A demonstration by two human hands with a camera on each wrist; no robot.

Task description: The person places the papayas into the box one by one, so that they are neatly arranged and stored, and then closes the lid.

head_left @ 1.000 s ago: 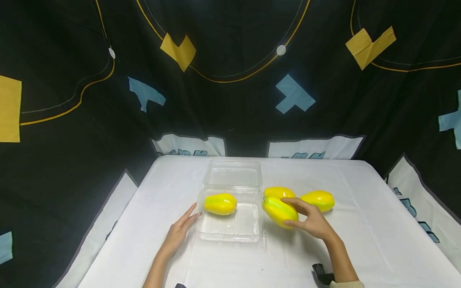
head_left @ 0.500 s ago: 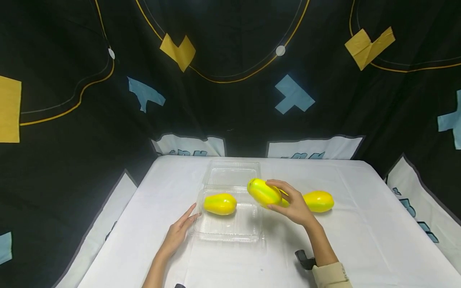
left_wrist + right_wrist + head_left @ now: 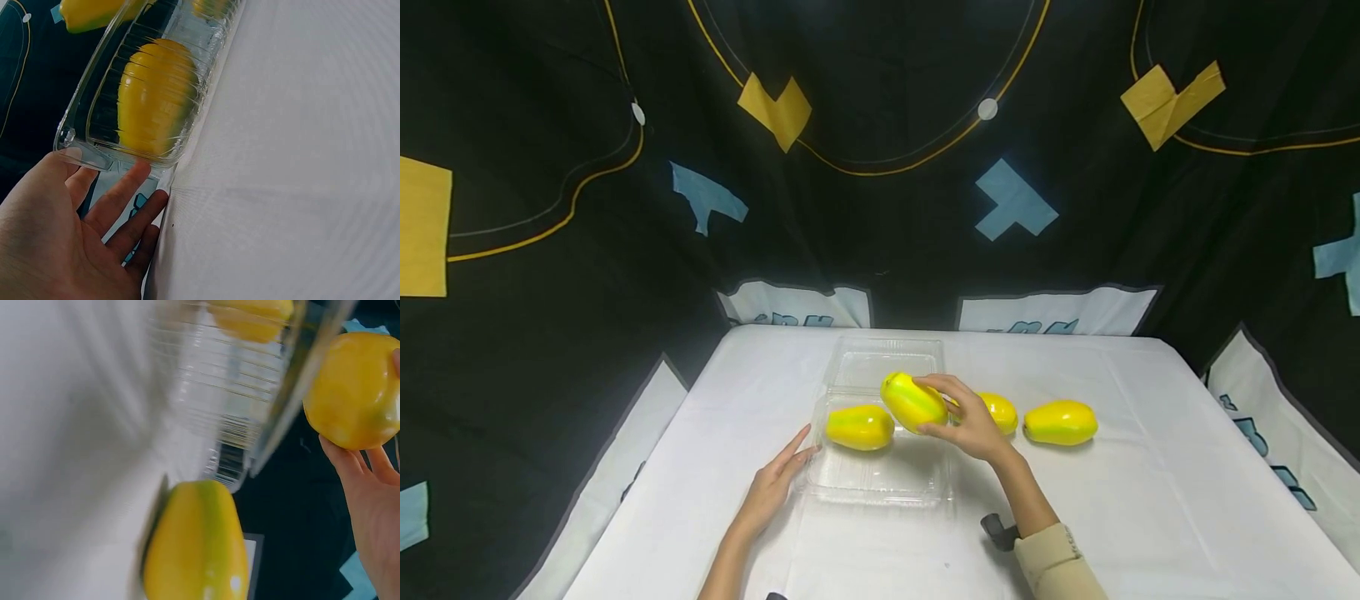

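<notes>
In the head view my right hand point(image 3: 972, 425) grips a yellow-green papaya point(image 3: 913, 402) between thumb and fingers, raised over the right part of a clear plastic clamshell box point(image 3: 880, 493). Another papaya point(image 3: 859, 427) lies in the box's left part. My left hand point(image 3: 772, 481) rests at the box's left edge with straight, spread fingers. Its thumb and a fingertip touch the rim in the left wrist view, where the papaya inside point(image 3: 156, 97) shows through the plastic wall. The right wrist view has the gripped papaya point(image 3: 356, 390) at upper right, with fingers beneath it.
Right of the box, two more papayas lie on the white table: one point(image 3: 1000, 412) partly behind my right hand, the other point(image 3: 1061, 422) farther right. The box lid point(image 3: 886, 364) lies folded back, away from me. A black curtain point(image 3: 880, 242) hangs behind the table.
My right hand has carried the papaya up and left from beside the box to over it, uncovering part of the papaya behind. My left hand has stayed at the box's edge.
</notes>
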